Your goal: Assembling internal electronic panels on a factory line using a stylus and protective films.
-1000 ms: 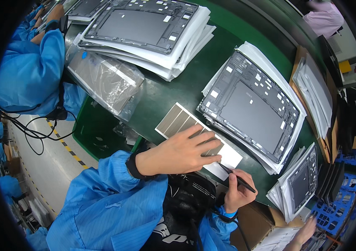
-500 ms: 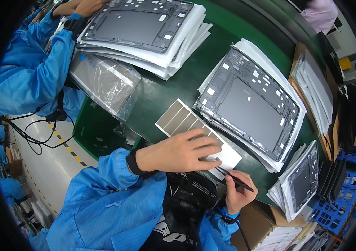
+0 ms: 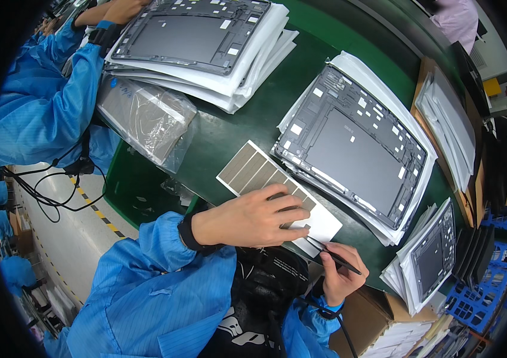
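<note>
A white backing sheet (image 3: 252, 171) with several grey-brown adhesive strips lies on the green belt in front of me. My left hand (image 3: 253, 218) lies flat on the near part of that sheet, fingers spread across the strips. My right hand (image 3: 340, 271) grips black tweezers (image 3: 332, 255) whose tips touch the sheet's near edge beside my left fingertips. Just beyond the sheet, a dark grey tablet back frame (image 3: 358, 146) rests on a stack of white foam sheets.
A second tablet frame (image 3: 191, 33) on foam sheets lies at the far left, where a co-worker's blue sleeve (image 3: 50, 101) reaches it. A clear plastic-wrapped pack (image 3: 146, 119) sits beside it. A smaller frame (image 3: 435, 256) and cardboard boxes (image 3: 379, 325) are at my right.
The co-worker's hands at the upper left have moved onto the far tablet frame. My left hand stays on the strip sheet; my right hand with the tweezers has barely shifted.
</note>
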Demonstrator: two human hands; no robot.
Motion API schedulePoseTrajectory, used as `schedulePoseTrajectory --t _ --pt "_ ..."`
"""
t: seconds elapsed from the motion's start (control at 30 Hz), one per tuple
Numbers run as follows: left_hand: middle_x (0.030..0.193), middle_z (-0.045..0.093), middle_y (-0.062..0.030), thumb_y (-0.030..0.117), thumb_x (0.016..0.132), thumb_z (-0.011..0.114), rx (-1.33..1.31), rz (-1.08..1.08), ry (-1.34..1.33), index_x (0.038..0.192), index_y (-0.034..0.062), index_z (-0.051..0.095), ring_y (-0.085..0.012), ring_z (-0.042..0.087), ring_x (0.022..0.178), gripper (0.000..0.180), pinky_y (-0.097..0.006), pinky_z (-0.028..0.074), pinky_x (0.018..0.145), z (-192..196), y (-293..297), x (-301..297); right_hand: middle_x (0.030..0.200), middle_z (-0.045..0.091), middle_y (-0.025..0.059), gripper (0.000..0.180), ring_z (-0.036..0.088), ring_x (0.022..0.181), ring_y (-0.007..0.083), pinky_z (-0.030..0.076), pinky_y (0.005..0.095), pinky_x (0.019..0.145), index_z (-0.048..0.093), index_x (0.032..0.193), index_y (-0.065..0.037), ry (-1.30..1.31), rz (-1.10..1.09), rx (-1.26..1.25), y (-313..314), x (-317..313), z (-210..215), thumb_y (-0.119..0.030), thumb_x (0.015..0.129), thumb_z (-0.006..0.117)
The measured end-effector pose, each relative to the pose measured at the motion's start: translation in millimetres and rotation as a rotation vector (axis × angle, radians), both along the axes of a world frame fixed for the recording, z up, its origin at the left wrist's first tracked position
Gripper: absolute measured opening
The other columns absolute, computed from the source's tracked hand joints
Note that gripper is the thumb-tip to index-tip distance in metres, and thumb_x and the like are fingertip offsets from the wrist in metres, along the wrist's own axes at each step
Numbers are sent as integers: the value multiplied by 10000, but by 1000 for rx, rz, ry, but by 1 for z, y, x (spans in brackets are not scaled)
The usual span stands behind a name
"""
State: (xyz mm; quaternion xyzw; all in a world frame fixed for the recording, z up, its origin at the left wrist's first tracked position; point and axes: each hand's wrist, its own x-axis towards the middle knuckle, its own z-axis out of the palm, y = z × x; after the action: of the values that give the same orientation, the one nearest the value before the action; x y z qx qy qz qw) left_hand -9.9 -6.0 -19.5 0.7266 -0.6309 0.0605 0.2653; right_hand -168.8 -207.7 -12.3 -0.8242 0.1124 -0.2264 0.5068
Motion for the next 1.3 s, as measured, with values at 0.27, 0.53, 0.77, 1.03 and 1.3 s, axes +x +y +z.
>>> schedulePoseTrajectory --t 0.27,0.53,0.77,1.03,1.3 --pt "1205 648 -37 255 796 762 8 -7 35 1243 86 688 -231 584 1151 484 -412 475 997 0 0 1 821 741 187 175 744 760 284 581 331 716 719 896 60 -103 -10 63 -2 -2 6 22 764 828" --pt "1169 651 -63 240 808 741 96 -39 -72 1246 66 680 -231 578 1143 475 -396 469 996 46 -15 9 929 696 193 184 707 806 271 625 386 714 690 1020 54 -442 -186 -131 -79 14 88 -51 891 769" --pt "1416 563 -94 317 932 657 -99 -47 -271 1390 135 595 -288 532 1281 497 -446 447 1036 57 -126 57 925 723 95 154 699 846 152 558 258 796 707 1053 81 -320 -153 -173 -163 94 132 0 928 744" --pt "1497 519 -73 329 988 611 81 -166 -311 1407 235 602 -309 489 1347 430 -500 389 1122 47 -117 82 882 737 47 158 676 807 102 529 224 756 752 1006 50 -113 -79 -110 -182 110 108 -53 896 797" --pt "1072 616 -118 265 897 693 232 -224 -179 1074 74 696 -295 611 1089 261 -425 501 916 95 -159 106 765 740 37 112 679 726 80 535 233 692 776 921 31 54 -22 -303 -181 127 104 -63 865 802"
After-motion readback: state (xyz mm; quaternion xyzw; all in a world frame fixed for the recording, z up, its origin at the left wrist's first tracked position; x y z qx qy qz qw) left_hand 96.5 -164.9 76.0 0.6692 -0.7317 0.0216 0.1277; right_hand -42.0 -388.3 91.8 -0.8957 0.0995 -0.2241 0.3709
